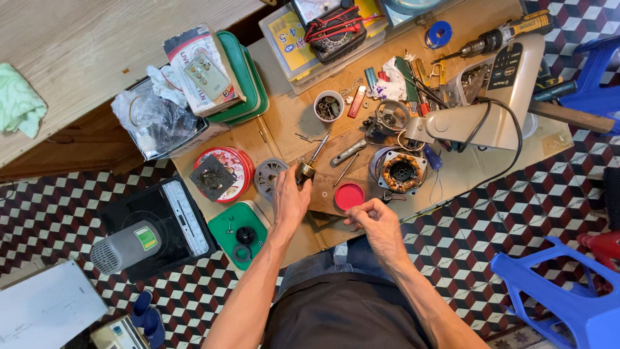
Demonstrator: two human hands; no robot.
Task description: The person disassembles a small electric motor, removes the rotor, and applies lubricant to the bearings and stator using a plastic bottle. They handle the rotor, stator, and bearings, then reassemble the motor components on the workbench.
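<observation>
Cluttered low workbench over checkered floor: left hand (290, 197) grips a rotor shaft (311, 161) pointing up-right, away from the person; right hand (374, 220), fingertips pinched, hovers beside red lid (349, 196).

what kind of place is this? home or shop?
Likely a small appliance repair spot, set up low on a tiled floor. Signs: an opened motor with copper windings, a multimeter with red leads, and a cordless drill. The left hand holds a shaft part.

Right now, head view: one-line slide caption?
Left hand holds a rotor shaft; right hand pinches something small beside a red lid.
</observation>
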